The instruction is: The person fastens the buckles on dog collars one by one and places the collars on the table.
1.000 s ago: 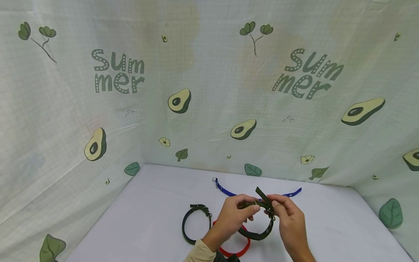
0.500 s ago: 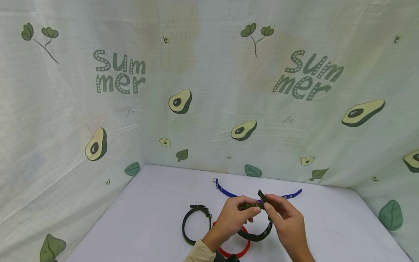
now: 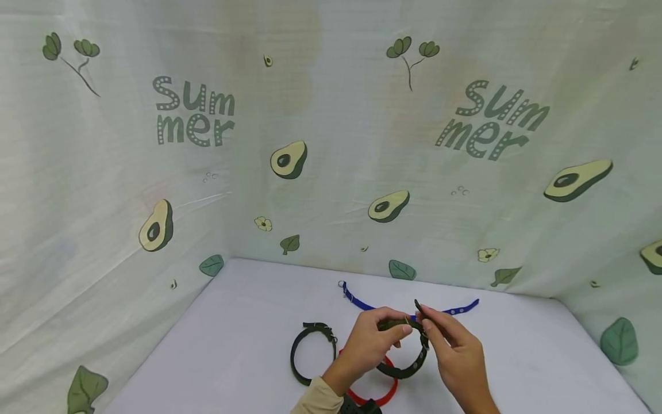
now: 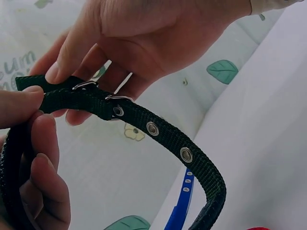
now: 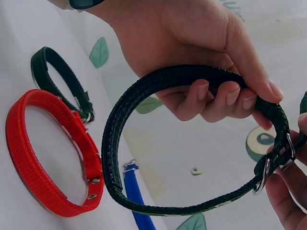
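A dark green webbing collar (image 3: 406, 371), closed into a loop, hangs between both hands. My left hand (image 3: 369, 339) pinches its band just left of the metal buckle; in the right wrist view, its fingers (image 5: 205, 85) curl round the band. My right hand (image 3: 457, 353) pinches the strap's free end (image 3: 418, 305), which points upward. In the left wrist view, the right thumb presses on the strap tip (image 4: 29, 82) beside the wire buckle (image 4: 86, 85), and metal eyelets (image 4: 152, 128) run along the band. Fingers partly hide the buckle in the head view.
On the white table (image 3: 233, 345) lie a second dark green looped collar (image 3: 293, 359), a red looped collar (image 3: 384, 397) partly behind the left forearm, and a blue collar (image 3: 357, 300) stretched out at the back. A printed curtain (image 3: 320, 126) stands behind and at both sides.
My right fingers have moved left from the metal ring area onto the strap's free end, which now shows edge-on and shorter. My left hand keeps its grip. The head view has shifted slightly.
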The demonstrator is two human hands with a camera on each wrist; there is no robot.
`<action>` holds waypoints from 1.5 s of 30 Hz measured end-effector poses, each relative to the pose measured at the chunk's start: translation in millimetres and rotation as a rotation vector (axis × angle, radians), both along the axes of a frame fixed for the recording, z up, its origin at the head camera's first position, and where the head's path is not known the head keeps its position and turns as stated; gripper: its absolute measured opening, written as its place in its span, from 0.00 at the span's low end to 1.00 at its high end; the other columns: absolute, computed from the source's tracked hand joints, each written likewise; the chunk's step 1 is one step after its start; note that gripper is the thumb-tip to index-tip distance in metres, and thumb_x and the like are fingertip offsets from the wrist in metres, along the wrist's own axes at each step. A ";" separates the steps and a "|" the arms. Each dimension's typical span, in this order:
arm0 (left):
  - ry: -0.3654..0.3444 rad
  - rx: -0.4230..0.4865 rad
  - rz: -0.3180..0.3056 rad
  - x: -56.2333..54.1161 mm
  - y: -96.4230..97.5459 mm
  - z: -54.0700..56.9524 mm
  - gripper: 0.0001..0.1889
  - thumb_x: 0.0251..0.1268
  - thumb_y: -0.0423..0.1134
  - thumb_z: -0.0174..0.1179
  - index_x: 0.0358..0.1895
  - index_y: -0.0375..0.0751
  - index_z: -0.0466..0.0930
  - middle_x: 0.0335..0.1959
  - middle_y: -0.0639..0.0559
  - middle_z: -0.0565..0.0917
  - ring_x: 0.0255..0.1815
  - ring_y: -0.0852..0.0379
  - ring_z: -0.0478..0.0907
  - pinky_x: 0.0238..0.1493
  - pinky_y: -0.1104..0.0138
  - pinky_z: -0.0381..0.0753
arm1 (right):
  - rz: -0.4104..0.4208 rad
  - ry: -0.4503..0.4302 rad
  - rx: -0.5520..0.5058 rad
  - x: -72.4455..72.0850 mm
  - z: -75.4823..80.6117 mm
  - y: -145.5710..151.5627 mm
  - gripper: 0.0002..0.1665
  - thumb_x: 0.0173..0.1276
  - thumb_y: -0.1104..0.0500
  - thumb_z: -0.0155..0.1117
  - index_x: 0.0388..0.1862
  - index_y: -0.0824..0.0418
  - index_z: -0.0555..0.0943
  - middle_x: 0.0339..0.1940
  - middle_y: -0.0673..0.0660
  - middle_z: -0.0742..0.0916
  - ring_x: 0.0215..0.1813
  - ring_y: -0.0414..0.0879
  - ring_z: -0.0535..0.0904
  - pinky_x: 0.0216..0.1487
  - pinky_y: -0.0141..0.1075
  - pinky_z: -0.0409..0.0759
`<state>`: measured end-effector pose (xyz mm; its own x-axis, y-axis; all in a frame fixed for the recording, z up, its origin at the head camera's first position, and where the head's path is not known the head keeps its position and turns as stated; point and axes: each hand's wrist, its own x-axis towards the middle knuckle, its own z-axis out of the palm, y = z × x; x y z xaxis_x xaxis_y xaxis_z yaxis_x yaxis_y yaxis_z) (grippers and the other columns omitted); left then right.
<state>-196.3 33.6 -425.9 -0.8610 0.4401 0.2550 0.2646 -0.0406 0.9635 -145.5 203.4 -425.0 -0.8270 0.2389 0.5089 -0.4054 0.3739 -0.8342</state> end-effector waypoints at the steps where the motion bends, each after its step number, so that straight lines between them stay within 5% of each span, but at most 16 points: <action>1: 0.007 0.001 0.003 -0.1 0.8 -0.2 0.10 0.68 0.41 0.65 0.48 0.43 0.86 0.30 0.58 0.82 0.29 0.63 0.80 0.27 0.72 0.74 | 0.004 0.007 -0.006 0.2 -0.5 0.5 0.17 0.73 0.68 0.62 0.57 0.59 0.84 0.49 0.54 0.88 0.51 0.38 0.85 0.50 0.26 0.79; 13: -0.046 -0.038 0.022 1.8 6.2 -2.2 0.10 0.69 0.42 0.65 0.48 0.43 0.87 0.29 0.57 0.81 0.26 0.62 0.77 0.25 0.71 0.76 | -0.052 -0.047 0.039 6.5 -13.3 6.8 0.15 0.74 0.69 0.60 0.55 0.59 0.85 0.45 0.55 0.89 0.42 0.39 0.86 0.40 0.30 0.84; 29: -0.128 0.044 0.050 -0.7 6.2 -7.1 0.07 0.69 0.40 0.65 0.45 0.44 0.87 0.29 0.54 0.84 0.25 0.61 0.77 0.24 0.74 0.77 | -0.031 -0.080 -0.007 3.9 -20.0 6.3 0.13 0.75 0.69 0.58 0.53 0.63 0.84 0.43 0.60 0.87 0.34 0.45 0.87 0.33 0.37 0.85; 45: -0.139 0.064 0.055 2.7 8.7 -7.6 0.07 0.70 0.37 0.63 0.47 0.43 0.87 0.32 0.54 0.85 0.26 0.61 0.77 0.26 0.74 0.77 | -0.079 -0.037 0.129 4.8 -23.1 6.3 0.15 0.72 0.74 0.58 0.48 0.60 0.86 0.41 0.52 0.84 0.26 0.43 0.82 0.30 0.30 0.81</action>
